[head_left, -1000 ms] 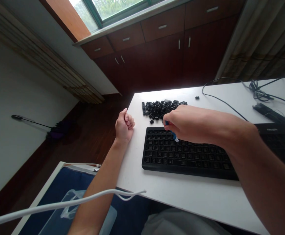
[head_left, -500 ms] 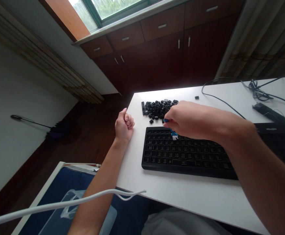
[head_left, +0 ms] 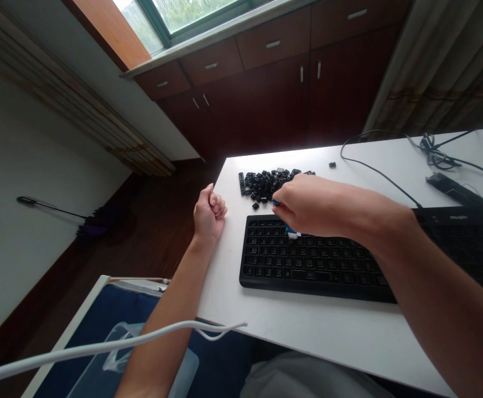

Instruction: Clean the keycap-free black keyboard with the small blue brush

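Observation:
A black keyboard with its keycaps removed lies on the white desk. Behind it sits a heap of loose black keycaps. My right hand hovers over the keyboard's upper left rows, fingers closed round a small blue and white brush whose white tip touches the key sockets. My left hand rests in a fist at the desk's left edge, with nothing visible in it.
One stray keycap lies behind the heap. Black cables and a dark flat device occupy the right side. A white cable crosses the foreground. A blue chair stands below; a broom lies on the floor.
My right hand with the brush shifted slightly left and back across the top rows of the keyboard. The left fist has stayed where it was.

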A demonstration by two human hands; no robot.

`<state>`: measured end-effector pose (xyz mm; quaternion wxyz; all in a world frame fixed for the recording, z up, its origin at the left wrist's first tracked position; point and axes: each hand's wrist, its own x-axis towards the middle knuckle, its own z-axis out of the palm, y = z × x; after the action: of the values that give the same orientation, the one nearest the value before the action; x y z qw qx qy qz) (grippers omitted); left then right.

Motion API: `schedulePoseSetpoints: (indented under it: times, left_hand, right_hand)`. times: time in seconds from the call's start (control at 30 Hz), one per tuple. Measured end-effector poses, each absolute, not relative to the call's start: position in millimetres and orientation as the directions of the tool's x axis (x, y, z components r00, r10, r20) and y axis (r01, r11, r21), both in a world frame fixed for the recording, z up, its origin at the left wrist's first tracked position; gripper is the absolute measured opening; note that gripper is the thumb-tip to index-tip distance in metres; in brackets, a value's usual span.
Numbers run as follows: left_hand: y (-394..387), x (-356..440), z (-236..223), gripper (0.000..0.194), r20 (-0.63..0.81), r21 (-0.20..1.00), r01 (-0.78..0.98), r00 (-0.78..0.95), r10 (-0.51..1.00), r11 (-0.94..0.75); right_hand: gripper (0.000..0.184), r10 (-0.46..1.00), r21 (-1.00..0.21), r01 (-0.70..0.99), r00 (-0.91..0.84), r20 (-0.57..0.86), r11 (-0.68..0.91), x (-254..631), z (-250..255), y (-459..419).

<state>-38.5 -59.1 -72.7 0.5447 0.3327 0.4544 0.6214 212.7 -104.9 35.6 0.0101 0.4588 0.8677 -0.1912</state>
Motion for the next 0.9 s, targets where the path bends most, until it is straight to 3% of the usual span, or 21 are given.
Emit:
schedulePoseSetpoints:
  times: [0.23,0.73,0.9]
  left_hand:
    - [-59.3,-38.8,-73.3,0.045,-0.083,0.926,-0.377,-0.182,0.98,0.008]
    - [-57.8,-40.2,-74.2,0.046,-0.091,0.926,-0.377,-0.168,0.982,0.021]
    - [-58.6,-39.4,-73.1,0.045,-0.087,0.927,-0.373,-0.174,0.981,0.016]
  right_hand:
    - [0.027,0.806,-0.316,0.796,-0.576,-0.134,0.516,215.1,35.4,-104.1]
    - [0.024,0.781,-0.319,0.811,-0.572,-0.251,0.491,216.9,40.6,-112.9]
    - [0.027,0.737,-0.424,0.682,-0.674,-0.047,0.597,209.7,49.8,-113.7]
